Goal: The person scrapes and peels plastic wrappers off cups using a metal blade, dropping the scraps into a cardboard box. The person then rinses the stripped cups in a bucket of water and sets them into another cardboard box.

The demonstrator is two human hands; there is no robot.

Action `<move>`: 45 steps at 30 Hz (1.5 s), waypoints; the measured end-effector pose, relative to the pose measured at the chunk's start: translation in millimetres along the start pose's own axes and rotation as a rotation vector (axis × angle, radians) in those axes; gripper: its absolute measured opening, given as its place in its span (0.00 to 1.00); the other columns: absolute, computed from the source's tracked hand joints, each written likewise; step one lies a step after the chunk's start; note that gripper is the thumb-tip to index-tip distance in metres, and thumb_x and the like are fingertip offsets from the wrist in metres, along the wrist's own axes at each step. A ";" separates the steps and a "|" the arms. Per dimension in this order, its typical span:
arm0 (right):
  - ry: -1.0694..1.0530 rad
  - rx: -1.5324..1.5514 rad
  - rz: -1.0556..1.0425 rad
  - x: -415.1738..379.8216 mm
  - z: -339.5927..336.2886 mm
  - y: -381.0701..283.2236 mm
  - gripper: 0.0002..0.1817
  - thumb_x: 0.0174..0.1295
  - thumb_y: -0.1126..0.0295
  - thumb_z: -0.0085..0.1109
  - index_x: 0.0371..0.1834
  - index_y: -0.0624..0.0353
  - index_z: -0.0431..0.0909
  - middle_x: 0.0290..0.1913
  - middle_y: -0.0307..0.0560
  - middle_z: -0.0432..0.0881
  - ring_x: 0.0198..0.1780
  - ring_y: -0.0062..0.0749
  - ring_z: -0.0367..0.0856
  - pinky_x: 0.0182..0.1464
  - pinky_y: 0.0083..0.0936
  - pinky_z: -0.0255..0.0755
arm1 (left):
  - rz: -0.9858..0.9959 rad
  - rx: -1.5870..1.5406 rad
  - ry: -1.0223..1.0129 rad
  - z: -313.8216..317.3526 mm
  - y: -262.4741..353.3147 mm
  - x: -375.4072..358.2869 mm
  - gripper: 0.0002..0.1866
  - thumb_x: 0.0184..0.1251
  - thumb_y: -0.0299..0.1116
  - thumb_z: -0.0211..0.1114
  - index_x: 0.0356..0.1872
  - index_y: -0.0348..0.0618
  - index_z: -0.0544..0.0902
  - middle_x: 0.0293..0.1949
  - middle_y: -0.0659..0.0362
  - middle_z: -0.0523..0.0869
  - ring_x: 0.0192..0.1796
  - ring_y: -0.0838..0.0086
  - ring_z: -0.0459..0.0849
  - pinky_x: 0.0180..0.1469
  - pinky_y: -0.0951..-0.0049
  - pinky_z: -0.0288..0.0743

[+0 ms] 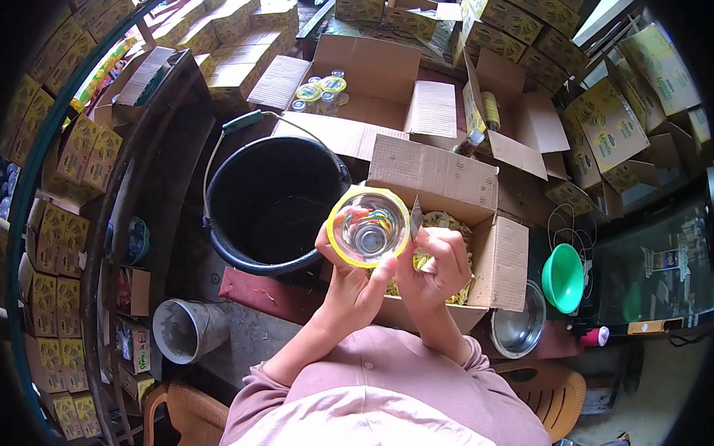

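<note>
W/ L fingers (381, 280) gripping the cup (372, 238) just R of the bucket (243, 215) & R fingers (446, 250) pinching the blade (416, 215), best hold cup steady, tip angled off skin.

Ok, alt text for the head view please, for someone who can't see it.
A person's left hand holds a clear, yellow-edged cup while the right hand holds a pointed metal blade beside it. Around them stand a black bucket and open cardboard boxes.
</note>
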State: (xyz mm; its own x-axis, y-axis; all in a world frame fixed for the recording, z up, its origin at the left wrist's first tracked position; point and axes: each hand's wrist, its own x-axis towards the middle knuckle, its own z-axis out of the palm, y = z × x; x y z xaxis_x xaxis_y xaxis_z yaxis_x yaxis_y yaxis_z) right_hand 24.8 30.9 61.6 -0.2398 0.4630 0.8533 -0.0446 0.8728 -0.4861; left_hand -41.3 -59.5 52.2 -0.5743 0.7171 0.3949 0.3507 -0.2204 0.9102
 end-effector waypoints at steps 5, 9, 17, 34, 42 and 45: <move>-0.033 0.081 0.034 1.4 -4.2 4.3 0.08 0.46 0.77 0.65 0.29 0.62 0.76 0.26 0.44 0.75 0.27 0.26 0.74 0.27 0.18 0.67 | 0.006 0.013 0.001 -1.6 -1.0 0.1 0.37 0.60 0.26 0.55 0.59 0.42 0.37 0.58 0.45 0.56 0.62 0.65 0.62 0.63 0.66 0.55; -0.040 0.081 0.065 -2.0 -6.3 4.1 0.08 0.46 0.78 0.65 0.29 0.62 0.77 0.26 0.43 0.75 0.27 0.26 0.74 0.27 0.18 0.67 | -0.016 -0.054 0.003 -1.0 -0.7 0.4 0.36 0.59 0.25 0.55 0.59 0.42 0.39 0.57 0.46 0.56 0.61 0.64 0.62 0.62 0.66 0.57; -0.082 0.101 0.065 6.8 -12.3 9.3 0.08 0.45 0.82 0.64 0.29 0.62 0.77 0.25 0.43 0.76 0.26 0.26 0.75 0.27 0.18 0.68 | -0.039 -0.018 -0.037 -4.2 3.2 0.7 0.35 0.56 0.24 0.56 0.57 0.44 0.42 0.55 0.47 0.57 0.60 0.64 0.63 0.61 0.67 0.58; -0.084 0.011 0.050 5.6 -26.0 10.2 0.11 0.42 0.83 0.64 0.30 0.61 0.79 0.24 0.42 0.76 0.23 0.25 0.76 0.25 0.18 0.70 | -0.037 -0.018 -0.082 5.7 3.1 -5.8 0.34 0.54 0.26 0.52 0.59 0.42 0.44 0.56 0.48 0.58 0.60 0.64 0.64 0.62 0.65 0.59; -0.100 0.076 0.170 -6.6 -38.1 9.1 0.09 0.44 0.83 0.64 0.30 0.61 0.79 0.24 0.43 0.76 0.23 0.23 0.76 0.25 0.17 0.70 | -0.096 -0.153 -0.094 6.6 5.8 -5.1 0.35 0.54 0.24 0.58 0.56 0.43 0.44 0.54 0.46 0.58 0.60 0.63 0.63 0.62 0.65 0.58; -0.105 0.061 0.180 -8.6 -39.8 7.1 0.09 0.44 0.83 0.64 0.30 0.61 0.79 0.24 0.43 0.76 0.23 0.23 0.76 0.25 0.17 0.70 | -0.103 -0.167 -0.082 8.2 5.9 -6.0 0.35 0.54 0.25 0.58 0.56 0.43 0.44 0.53 0.47 0.59 0.60 0.63 0.63 0.61 0.65 0.58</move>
State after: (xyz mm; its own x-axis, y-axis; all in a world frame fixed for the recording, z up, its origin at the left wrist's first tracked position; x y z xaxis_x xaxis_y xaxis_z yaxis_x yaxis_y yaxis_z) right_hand 65.1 39.2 58.3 -0.3491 0.5892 0.7287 -0.0500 0.7648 -0.6424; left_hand -29.7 -59.7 54.2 -0.5362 0.7916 0.2930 0.1612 -0.2447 0.9561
